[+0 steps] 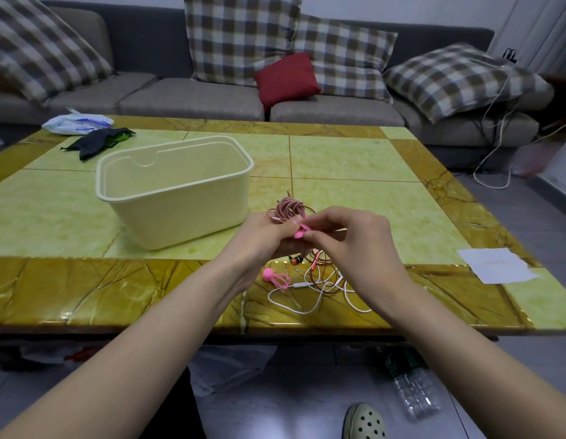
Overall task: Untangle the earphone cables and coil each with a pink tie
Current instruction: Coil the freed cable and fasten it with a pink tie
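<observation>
Over the table's [85, 289] near edge, the left hand [265, 233] grips a coiled pink cable [289, 210] while the right hand [349, 237] pinches a pink tie [302, 232] against it (thumb and forefinger). A spare pink tie [274, 275] and tangled red and white cables [322, 282] lie beneath, by the near edge

You've got a glossy, polished stone-look surface [85, 289] w/ a matt cream plastic bin [180, 210]. Pink tie [300, 232] looks smooth, rubbery; pink cable [289, 206] matt; white cable [302, 312] smooth plastic. Paper sheet [497, 264] matt; sofa cushions [240, 36] woven cloth.
</observation>
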Demonstrator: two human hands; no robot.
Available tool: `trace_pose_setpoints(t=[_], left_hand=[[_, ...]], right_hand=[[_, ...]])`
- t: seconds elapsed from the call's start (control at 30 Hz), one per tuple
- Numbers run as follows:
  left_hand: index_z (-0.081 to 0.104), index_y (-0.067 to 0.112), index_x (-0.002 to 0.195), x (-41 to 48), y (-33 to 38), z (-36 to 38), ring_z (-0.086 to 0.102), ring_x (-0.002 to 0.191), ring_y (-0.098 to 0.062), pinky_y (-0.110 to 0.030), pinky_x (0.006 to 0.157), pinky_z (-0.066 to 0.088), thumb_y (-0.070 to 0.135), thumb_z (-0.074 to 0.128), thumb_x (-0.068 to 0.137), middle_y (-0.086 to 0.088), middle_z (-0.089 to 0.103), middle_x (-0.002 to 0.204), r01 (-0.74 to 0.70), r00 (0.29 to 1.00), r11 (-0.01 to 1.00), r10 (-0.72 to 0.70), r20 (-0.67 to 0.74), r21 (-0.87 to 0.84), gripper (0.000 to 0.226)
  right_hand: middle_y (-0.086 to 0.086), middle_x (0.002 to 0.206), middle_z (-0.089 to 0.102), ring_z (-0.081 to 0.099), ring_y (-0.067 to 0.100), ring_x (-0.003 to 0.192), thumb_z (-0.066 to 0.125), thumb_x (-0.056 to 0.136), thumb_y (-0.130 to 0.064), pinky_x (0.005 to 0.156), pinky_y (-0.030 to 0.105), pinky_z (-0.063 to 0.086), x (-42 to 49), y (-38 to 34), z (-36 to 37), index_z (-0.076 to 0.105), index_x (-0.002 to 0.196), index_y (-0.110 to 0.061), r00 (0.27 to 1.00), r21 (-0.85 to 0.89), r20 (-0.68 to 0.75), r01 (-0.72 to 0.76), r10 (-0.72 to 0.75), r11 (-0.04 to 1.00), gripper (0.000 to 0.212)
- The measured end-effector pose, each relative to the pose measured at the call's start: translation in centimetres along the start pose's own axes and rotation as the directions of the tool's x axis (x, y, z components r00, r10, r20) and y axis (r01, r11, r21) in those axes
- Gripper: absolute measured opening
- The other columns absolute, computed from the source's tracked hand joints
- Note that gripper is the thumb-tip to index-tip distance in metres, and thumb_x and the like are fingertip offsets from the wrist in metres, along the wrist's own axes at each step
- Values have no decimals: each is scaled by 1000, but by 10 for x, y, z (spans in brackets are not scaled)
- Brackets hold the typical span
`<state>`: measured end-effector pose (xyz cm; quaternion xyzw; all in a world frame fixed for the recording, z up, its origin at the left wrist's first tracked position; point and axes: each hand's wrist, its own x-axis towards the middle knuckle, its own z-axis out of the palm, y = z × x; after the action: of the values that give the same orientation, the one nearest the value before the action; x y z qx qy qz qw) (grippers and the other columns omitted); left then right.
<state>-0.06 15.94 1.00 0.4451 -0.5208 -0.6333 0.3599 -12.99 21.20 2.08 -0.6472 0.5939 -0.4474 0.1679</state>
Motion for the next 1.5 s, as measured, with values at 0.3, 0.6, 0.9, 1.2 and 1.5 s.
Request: trace_pose_setpoints(t=[0.3, 0.6, 0.9, 1.2, 1.5], left_hand=[[59, 2, 74, -2, 0, 6, 56, 42, -10, -32, 79, 57, 8, 48, 95, -8, 52, 53, 62, 998, 998, -61, 21, -27, 24], [68, 2, 94, -3, 1, -1, 70, 69, -17, -21, 71, 57, 6, 64, 84, -14, 73, 87, 64, 995, 997, -60, 78, -48, 11], [49, -2, 111, -8, 5, 1, 71, 79, -26, -23, 69, 55, -13, 46, 88, -23, 70, 92, -140, 941, 937, 24, 339, 322, 26], [44, 11, 110, -7, -8, 14, 70, 73, -10, -25, 64, 51, 14, 56, 93, -3, 74, 76, -179, 976, 803, 74, 204, 568, 21], [61, 9, 90, -1, -16, 28, 69, 73, -13, -17, 61, 49, 16, 57, 92, -8, 72, 77, -203, 974, 626, 206, 91, 753, 9]], right_hand=[[3, 85, 68, 64, 20, 79, 72, 79, -9, 75, 35, 53, -9, 12, 6, 76, 94, -12, 984, -249, -5, 174, -181, 953, 15], [-4, 88, 72, 63, 0, 87, 63, 80, 7, 77, 2, 44, -16, 18, 2, 76, 91, -12, 992, -25, -29, 121, -122, 992, 26], [2, 78, 67, 60, 15, 70, 65, 81, -42, 65, 30, 45, 1, 20, -1, 62, 87, -19, 926, -14, 303, -232, 225, 973, 24], [29, 75, 67, 65, 42, 74, 62, 86, -37, 72, 49, 52, 7, 38, 0, 67, 72, 5, 919, 30, 205, -350, 337, 936, 45], [-7, 33, 44, 46, -1, 41, 62, 89, -28, 44, 14, 33, 5, 44, 9, 44, 47, -21, 956, -85, -18, -293, 292, 952, 45]])
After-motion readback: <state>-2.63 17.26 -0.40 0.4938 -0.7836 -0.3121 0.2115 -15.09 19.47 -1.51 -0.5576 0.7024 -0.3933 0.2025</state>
